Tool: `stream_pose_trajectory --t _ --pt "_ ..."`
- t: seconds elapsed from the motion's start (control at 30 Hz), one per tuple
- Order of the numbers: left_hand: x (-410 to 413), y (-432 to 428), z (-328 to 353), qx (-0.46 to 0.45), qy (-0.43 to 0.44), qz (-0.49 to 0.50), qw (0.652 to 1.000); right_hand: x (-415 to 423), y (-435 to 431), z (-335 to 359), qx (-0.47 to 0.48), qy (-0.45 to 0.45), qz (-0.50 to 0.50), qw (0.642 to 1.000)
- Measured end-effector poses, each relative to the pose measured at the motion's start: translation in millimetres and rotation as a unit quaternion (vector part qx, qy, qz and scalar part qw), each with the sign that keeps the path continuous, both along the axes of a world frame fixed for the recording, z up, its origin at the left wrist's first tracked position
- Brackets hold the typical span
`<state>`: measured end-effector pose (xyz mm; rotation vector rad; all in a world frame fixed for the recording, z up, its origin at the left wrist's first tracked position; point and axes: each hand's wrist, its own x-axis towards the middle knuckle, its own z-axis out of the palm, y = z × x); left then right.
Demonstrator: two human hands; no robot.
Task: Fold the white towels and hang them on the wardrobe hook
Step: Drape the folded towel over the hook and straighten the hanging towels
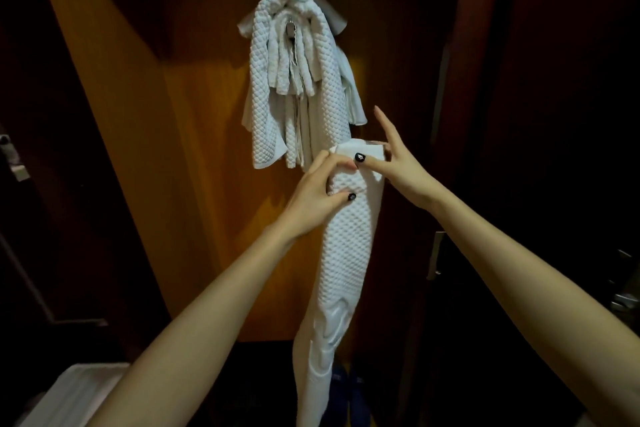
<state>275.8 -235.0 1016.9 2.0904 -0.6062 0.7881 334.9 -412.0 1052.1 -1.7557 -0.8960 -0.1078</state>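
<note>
Both hands are up just below the wardrobe hook (290, 28), which is nearly buried under a bundle of hung white towels (277, 87). The left hand (320, 192) curls its fingers round the top of a long folded waffle towel (346, 253), while the right hand (398, 165) pinches that same top with its thumb, forefinger pointing up. The towel dangles straight down beneath the hook against the wooden wardrobe door (194, 149), with a metal door handle (437, 253) lower right of the hook.

Towels (294, 80) hang on the hook (290, 27); below-right, both hands hold another towel (343, 253).
</note>
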Motion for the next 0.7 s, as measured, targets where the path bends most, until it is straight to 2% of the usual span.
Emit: stream_pose_trajectory --t 0.17,0.27,0.4,0.47,0.53,0.6,0.7 --pt "1 11 2 -0.044 -0.012 0.016 0.999 1 -4 -16 0.080 0.072 0.074 0.991" --pt "-2 17 6 -0.071 0.007 -0.019 0.997 1 -3 -17 0.104 0.071 0.058 0.990" --pt "-5 21 17 -0.077 0.015 -0.075 0.994 1 4 -12 0.127 0.169 0.090 0.973" --pt "-3 23 19 -0.099 0.012 -0.075 0.992 -2 6 -10 0.113 0.122 0.062 0.984" --pt "-2 25 19 -0.126 0.017 -0.056 0.990 -7 8 -6 0.099 -0.001 0.018 0.995" --pt "0 25 18 -0.135 0.034 -0.047 0.989 -13 9 -2 0.061 -0.115 -0.011 0.991" --pt "3 23 15 -0.133 0.039 -0.037 0.990 -18 7 -2 0.008 -0.185 -0.047 0.982"
